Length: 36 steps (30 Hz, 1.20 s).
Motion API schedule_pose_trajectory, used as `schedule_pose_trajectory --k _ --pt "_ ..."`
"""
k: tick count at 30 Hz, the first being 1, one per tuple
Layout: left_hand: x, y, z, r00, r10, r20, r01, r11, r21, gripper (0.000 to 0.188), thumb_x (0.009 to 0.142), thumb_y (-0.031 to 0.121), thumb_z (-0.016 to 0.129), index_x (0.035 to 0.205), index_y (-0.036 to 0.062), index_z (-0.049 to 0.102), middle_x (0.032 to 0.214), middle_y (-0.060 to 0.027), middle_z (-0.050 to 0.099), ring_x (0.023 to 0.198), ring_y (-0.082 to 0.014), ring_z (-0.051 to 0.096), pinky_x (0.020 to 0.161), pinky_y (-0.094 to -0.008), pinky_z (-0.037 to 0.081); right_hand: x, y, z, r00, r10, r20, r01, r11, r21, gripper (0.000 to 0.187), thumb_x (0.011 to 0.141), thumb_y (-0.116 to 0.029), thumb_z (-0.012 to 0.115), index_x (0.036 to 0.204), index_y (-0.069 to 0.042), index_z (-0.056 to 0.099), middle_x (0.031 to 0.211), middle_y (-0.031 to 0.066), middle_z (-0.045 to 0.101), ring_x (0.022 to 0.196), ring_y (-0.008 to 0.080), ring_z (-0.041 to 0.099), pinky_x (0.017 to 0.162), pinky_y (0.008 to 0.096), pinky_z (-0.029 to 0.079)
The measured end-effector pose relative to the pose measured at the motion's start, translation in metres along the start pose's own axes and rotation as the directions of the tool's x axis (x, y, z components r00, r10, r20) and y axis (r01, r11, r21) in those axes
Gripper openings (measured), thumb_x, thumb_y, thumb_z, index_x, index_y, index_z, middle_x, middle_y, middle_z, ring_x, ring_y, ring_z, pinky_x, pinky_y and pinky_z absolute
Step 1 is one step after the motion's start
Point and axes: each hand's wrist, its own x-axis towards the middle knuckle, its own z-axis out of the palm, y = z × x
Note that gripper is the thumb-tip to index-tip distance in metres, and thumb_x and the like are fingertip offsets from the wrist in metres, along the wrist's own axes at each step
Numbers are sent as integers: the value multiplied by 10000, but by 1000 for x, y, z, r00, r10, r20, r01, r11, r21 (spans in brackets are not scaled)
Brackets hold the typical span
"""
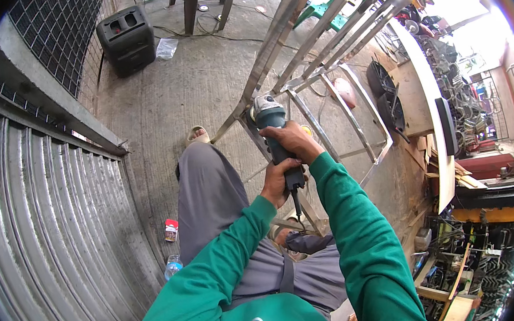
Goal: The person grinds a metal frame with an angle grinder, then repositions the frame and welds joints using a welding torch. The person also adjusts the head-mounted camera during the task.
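Both my hands are wrapped round an angle grinder (272,117) with a dark green body and a silver head. My right hand (294,142) grips the body just behind the head. Lower down, my left hand (276,184) holds the rear end, where a black cord hangs out. The grinder's head lies against or right beside a joint of a bare metal frame (255,81); the exact contact and the disc are hard to make out. Long square tubes of the frame run away to the upper right, and a ladder-like section with crossbars lies to the right.
A corrugated metal shutter (53,229) borders the left side. Farther off stand a black speaker (126,40) and a green plastic chair (321,10). A plastic bottle (173,266) and a small red box (171,230) lie by my left leg. Cluttered shelves (489,256) line the right.
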Motion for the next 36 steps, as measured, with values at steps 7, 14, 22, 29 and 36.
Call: schedule_pose_trajectory --k 7,14,22,29,36 --pt "12 -12 -7 999 37 11 -37 999 -22 272 917 212 650 1104 16 657 922 -97 696 781 -251 707 672 -393 576 3 -5 -3 995 54 -79 -50 997 55 652 797 -471 794 1030 132 705 852 244 699 756 318 711 699 432 560" --pt "18 -15 -7 1000 0 20 2 995 -103 278 903 192 645 1114 13 671 948 -100 719 794 -242 708 693 -404 582 4 -11 -6 981 135 -143 -129 990 51 633 781 -454 791 983 140 703 841 243 717 772 319 723 714 432 567" --pt "17 -29 -4 1000 24 -20 -24 999 -42 270 893 176 636 1107 16 678 949 -96 719 804 -253 710 731 -423 589 -8 -5 -11 990 113 -89 -98 982 162 649 752 -445 801 923 170 684 841 240 715 748 297 710 705 411 563" --pt "30 -24 -8 1000 20 15 -18 992 -125 279 896 202 624 1124 50 680 979 -79 723 833 -250 711 760 -455 589 12 -9 -14 991 71 -116 -67 997 30 627 747 -439 800 896 160 692 813 257 708 746 314 717 709 412 561" --pt "34 -21 -15 998 37 45 -32 994 -100 252 904 208 628 1101 63 691 984 -75 726 854 -249 708 754 -461 593 16 -6 -8 981 76 -180 -62 995 81 549 748 -399 803 870 126 699 795 229 712 736 311 727 689 427 560"
